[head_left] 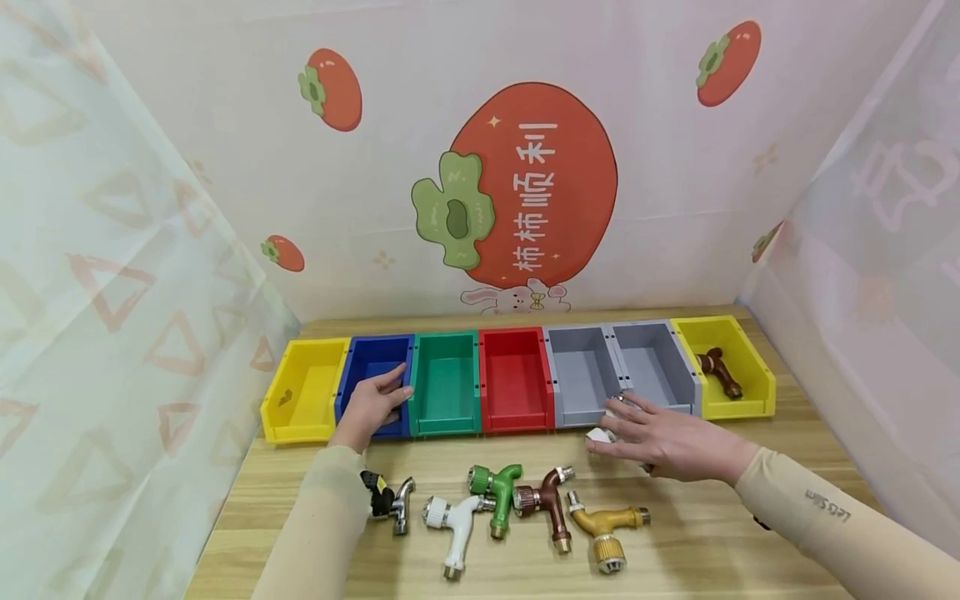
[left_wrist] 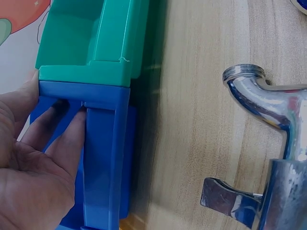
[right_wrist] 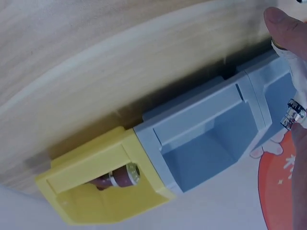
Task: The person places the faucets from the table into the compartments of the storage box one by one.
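Observation:
At the blue bin [head_left: 386, 346], my left hand [head_left: 375, 404] grips the wall beside the green bin [head_left: 447, 421]. In the left wrist view, two fingers [left_wrist: 67, 139] reach inside the blue bin, while another digit lies over its edge. My right hand [head_left: 660, 437] holds a white faucet [head_left: 600, 435] in front of the grey bins [head_left: 585, 412]. Its silver threaded end [right_wrist: 293, 115] shows in the right wrist view; the fingers hide much of its body. Below the left hand lies a silver faucet [head_left: 402, 504] with a black handle.
Another white faucet [head_left: 461, 533], a green faucet [head_left: 502, 496], a brown faucet [head_left: 551, 508] and a gold faucet [head_left: 603, 521] lie on the wooden table. The right yellow bin [head_left: 738, 408] contains a brown faucet [head_left: 720, 372]. A red bin [head_left: 516, 412] and left yellow bin [head_left: 300, 429] complete the row.

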### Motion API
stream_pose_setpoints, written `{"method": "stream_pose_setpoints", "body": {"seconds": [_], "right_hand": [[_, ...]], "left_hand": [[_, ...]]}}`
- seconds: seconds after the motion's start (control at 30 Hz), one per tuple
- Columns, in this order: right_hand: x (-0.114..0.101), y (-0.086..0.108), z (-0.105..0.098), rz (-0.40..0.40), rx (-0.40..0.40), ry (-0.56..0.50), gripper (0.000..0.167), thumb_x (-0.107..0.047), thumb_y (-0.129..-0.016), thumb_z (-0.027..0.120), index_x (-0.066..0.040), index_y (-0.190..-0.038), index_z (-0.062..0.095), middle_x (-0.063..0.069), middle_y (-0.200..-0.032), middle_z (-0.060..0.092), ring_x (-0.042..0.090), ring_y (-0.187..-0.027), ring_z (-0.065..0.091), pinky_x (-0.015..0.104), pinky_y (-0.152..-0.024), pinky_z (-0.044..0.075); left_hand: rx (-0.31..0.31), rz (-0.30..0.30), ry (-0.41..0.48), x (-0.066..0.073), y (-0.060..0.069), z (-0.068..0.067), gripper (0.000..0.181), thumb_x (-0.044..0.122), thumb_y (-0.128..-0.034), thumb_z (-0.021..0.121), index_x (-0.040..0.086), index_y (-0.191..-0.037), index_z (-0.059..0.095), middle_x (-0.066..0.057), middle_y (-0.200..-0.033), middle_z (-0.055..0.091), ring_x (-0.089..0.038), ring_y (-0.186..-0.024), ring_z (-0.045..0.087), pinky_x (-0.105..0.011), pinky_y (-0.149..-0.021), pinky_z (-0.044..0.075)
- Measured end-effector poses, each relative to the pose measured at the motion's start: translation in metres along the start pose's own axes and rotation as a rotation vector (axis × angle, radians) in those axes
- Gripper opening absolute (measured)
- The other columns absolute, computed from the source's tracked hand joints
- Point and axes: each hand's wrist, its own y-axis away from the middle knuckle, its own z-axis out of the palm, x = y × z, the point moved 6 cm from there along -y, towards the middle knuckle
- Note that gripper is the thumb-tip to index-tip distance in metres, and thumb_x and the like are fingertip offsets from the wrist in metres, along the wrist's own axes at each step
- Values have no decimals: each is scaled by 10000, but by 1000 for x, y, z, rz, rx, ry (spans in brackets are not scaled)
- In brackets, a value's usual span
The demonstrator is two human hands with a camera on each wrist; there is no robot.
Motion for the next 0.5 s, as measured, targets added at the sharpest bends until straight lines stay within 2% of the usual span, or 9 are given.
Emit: {"method": "stream_pose_setpoints", "body": {"seconds": [0.27, 0.4, 0.5], "right_hand": [[13, 1, -13, 49, 27, 17, 1009, -137, -629, 970, -212, -1527, 514, 144, -1448, 591, 414, -1329, 550, 619, -1063, 467], [23, 2, -20, 68, 59, 38, 1001, -158, -614, 986, -183, -1508, 536, 155, -1416, 606, 425, -1310, 559, 632, -1058, 465], [30, 2, -24, 99, 46, 48, 1000, -162, -620, 991, -181, -1509, 534, 156, -1419, 607, 427, -1320, 553, 640, -1065, 455]], "left_hand": [[-1, -7, 13, -4, -1, 0, 615, 266, -1033, 632, 310, -1592, 379, -141, -1620, 384, -348, -1408, 487, -539, -1071, 478], [-4, 5, 12, -2, -1, -1, 616, 264, -1033, 633, 307, -1592, 378, -141, -1620, 384, -347, -1406, 489, -539, -1066, 481], [-8, 12, 11, 1, 0, 0, 618, 258, -1035, 630, 297, -1595, 373, -150, -1623, 376, -349, -1414, 478, -540, -1066, 480]]}}
